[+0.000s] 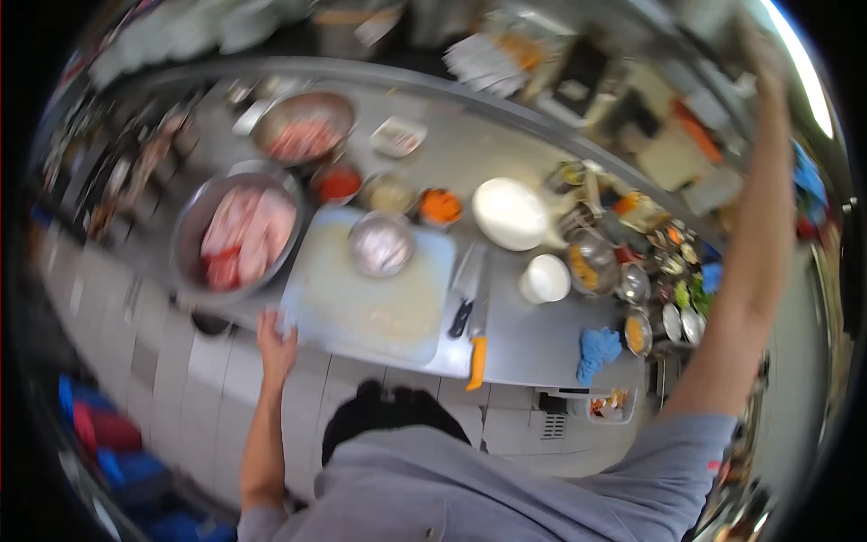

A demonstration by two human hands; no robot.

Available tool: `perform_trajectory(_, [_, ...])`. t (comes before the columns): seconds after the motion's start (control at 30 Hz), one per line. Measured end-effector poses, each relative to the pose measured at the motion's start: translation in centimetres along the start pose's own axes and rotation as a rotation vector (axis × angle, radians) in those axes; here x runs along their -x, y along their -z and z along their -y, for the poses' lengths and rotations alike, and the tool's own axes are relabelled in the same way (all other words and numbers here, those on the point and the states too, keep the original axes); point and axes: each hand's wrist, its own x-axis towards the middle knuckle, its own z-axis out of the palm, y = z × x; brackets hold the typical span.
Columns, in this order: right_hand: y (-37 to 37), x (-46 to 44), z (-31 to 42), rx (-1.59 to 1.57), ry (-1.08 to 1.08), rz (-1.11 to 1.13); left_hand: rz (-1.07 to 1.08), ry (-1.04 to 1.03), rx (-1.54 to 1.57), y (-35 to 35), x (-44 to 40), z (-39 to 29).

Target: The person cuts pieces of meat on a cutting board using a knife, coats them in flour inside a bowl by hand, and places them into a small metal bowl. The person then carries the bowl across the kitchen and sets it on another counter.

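My left hand (276, 343) is at the counter's front edge, beside the lower left corner of the white cutting board (361, 298). Its fingers are apart and it holds nothing. A metal bowl of pale contents (382, 244) stands on the board. Left of the board is a large metal pot (185, 239) with raw meat (248, 230). My right arm stretches far up to the right, toward the shelf; my right hand (763, 54) is blurred at the upper edge, its fingers hard to make out. Two knives, one with a yellow handle (477, 363), lie right of the board.
Behind the board stand a bowl of meat (302, 126), a red-filled bowl (337, 182) and an orange-filled bowl (440, 206). Farther right are a white oval bowl (510, 214), a white cup (545, 279), a blue cloth-like item (598, 354) and several small containers.
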Motion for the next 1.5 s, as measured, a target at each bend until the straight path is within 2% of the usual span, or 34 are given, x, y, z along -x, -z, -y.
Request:
perform_trajectory(0.03, [-0.8, 0.7, -0.5, -0.003, 0.038, 0.003, -0.078, -0.001, -0.102, -0.4, 1.7, 4.3])
perform_trajectory(0.07, [-1.5, 2.0, -1.1, -0.004, 0.075, 0.003, -0.175, -0.08, -0.32, 0.3, 2.9, 4.1])
perform_trajectory(0.13, [-1.7, 4.4, -1.0, -0.061, 0.176, -0.031, -0.018, 0.281, -0.032, 3.4, 3.1, -1.3])
perform_trajectory(0.23, [-0.3, 11.1, 0.1, -0.281, 0.27, -0.043, -0.087, 0.341, -0.068, 4.8, 5.5, -1.8])
perform_trajectory(0.3, [-0.3, 18.5, 0.9, -0.516, 0.201, 0.117, -0.116, 0.407, -0.088, 5.5, 7.2, -0.8])
perform_trajectory(0.37, [-1.6, 29.7, 1.9, -0.739, -0.038, 0.457, -0.129, 0.459, -0.117, 6.0, 8.5, -0.6])
perform_trajectory(0.47, [-6.1, 49.5, 3.8, -0.763, -0.599, 1.005, -0.135, 0.512, -0.162, 7.4, 9.3, -0.7])
perform_trajectory(0.5, [-7.8, 55.4, 4.5, -0.737, -0.716, 0.986, -0.139, 0.53, -0.156, 8.0, 9.6, -0.3])
perform_trajectory(0.57, [-11.1, 64.0, 2.7, -0.521, -1.146, 1.093, -0.155, 0.532, -0.194, 9.9, 10.7, 1.5])
perform_trajectory(0.63, [-11.6, 64.9, 4.7, -0.575, -1.193, 1.192, -0.182, 0.495, -0.29, 11.9, 12.6, 4.3])
perform_trajectory(0.7, [-13.1, 65.8, 5.6, -0.543, -1.338, 1.216, -0.221, 0.549, -0.382, 14.5, 14.5, 6.4])
perform_trajectory(0.77, [-15.4, 69.4, 2.6, -0.672, -1.372, 1.277, -0.252, 0.61, -0.426, 17.4, 16.4, 8.8])
perform_trajectory(0.83, [-16.5, 69.8, 2.4, -0.644, -1.582, 1.174, -0.272, 0.671, -0.425, 20.8, 18.2, 11.6])
perform_trajectory(0.93, [-16.6, 70.1, 2.6, -0.6, -1.578, 1.043, -0.318, 0.776, -0.382, 26.0, 20.7, 16.6])
perform_trajectory(1.03, [-14.1, 67.9, 6.9, -0.423, -1.546, 0.747, -0.468, 0.805, -0.4, 30.7, 23.2, 21.5])
perform_trajectory(1.13, [-12.2, 63.4, 15.3, -0.339, -1.402, 0.604, -0.489, 0.828, -0.362, 37.4, 24.2, 25.4])
perform_trajectory(1.2, [-12.5, 61.3, 19.7, -0.371, -1.185, 0.584, -0.514, 0.872, -0.338, 41.6, 23.7, 28.0])
perform_trajectory(1.37, [-17.5, 57.7, 36.4, -0.557, -1.167, 0.647, -0.471, 0.921, -0.396, 53.7, 20.3, 35.2])
perform_trajectory(1.47, [-21.8, 59.6, 49.2, -0.695, -1.103, 0.867, -0.431, 0.971, -0.375, 60.3, 18.0, 41.1])
perform_trajectory(1.5, [-23.4, 60.7, 54.1, -0.857, -1.088, 0.941, -0.416, 0.991, -0.392, 62.0, 18.5, 44.1])
